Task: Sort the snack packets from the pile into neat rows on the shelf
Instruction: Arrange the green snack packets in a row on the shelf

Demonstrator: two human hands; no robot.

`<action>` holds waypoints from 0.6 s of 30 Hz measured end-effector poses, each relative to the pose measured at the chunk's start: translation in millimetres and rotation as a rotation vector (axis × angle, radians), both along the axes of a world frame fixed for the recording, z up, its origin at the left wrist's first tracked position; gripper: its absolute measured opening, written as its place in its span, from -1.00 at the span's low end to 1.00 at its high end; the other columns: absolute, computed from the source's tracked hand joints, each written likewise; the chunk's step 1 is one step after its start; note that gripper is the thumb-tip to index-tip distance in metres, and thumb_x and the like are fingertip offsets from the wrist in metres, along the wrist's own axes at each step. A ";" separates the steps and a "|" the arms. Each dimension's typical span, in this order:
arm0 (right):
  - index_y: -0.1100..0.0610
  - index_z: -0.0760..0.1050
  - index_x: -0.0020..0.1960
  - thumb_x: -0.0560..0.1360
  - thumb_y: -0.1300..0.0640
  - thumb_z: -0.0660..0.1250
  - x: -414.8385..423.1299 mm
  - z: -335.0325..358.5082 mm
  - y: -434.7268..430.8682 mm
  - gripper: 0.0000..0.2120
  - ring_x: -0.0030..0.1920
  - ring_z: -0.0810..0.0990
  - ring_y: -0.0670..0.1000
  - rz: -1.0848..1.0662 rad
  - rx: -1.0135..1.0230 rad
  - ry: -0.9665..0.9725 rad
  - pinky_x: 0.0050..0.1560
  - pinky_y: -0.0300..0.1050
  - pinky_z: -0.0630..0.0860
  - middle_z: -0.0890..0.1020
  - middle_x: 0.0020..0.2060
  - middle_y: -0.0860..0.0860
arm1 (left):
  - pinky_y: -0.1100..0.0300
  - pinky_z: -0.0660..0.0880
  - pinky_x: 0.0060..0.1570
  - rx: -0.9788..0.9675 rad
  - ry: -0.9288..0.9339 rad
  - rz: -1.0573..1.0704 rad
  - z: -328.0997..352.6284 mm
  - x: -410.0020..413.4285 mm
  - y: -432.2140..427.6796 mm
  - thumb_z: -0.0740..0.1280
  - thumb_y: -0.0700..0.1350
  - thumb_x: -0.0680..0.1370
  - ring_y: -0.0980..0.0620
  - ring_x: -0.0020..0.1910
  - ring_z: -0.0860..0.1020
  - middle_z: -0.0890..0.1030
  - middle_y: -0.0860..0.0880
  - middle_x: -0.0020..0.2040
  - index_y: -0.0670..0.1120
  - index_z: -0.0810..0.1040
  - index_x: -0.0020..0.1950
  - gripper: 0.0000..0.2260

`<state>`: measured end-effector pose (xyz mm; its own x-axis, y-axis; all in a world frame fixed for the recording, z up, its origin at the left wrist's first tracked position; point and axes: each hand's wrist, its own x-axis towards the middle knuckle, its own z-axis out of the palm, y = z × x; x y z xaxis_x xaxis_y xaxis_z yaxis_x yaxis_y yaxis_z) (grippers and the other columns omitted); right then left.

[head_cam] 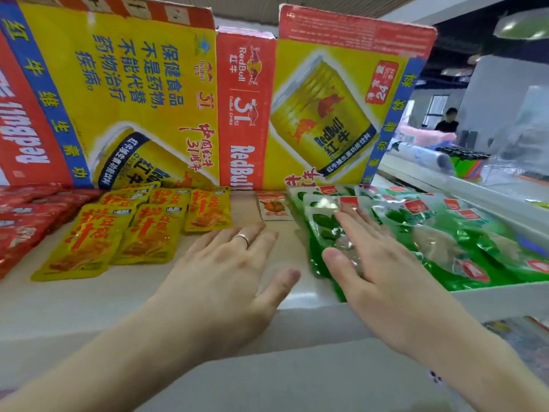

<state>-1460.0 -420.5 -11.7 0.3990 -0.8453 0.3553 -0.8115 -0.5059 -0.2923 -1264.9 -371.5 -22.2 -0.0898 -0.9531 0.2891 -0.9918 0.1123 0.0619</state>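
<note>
Reaches over pale off-white shelf [89,301] with both bare hands, palms down. Holds left hand [234,272] flat above bare shelf, straight fingers spread, gripping nothing. Rests right hand [383,278], fingers straight and slightly apart, on nearest of shiny green foil snack packets [445,233]. Behind, tall yellow-and-red printed cardboard cartons [148,99] upright as back wall. Left of hands, glossy yellow snack packets [148,230] in rows; far left, red snack packets [26,221]. Near cartons, small white-and-orange packet [271,206] alone. On left hand, thin silver ring [242,239].
</note>
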 end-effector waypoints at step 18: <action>-0.21 0.35 0.42 0.52 -0.28 0.05 -179.7 12.7 -67.5 -0.50 0.45 0.19 -0.10 -0.141 0.087 0.134 0.44 -0.14 0.09 0.38 0.40 -0.23 | 0.15 0.40 0.23 -0.035 0.228 0.376 -8.1 -139.0 -33.3 0.00 0.39 0.46 0.05 0.28 0.43 0.50 0.09 0.25 0.16 0.27 0.48 -0.36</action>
<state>-1639.7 -488.1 1.0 0.3136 -0.9213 0.2300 -0.9069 -0.3624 -0.2148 -1404.0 -404.8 -30.3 0.3315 -0.8963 0.2944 -0.9253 -0.2479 0.2869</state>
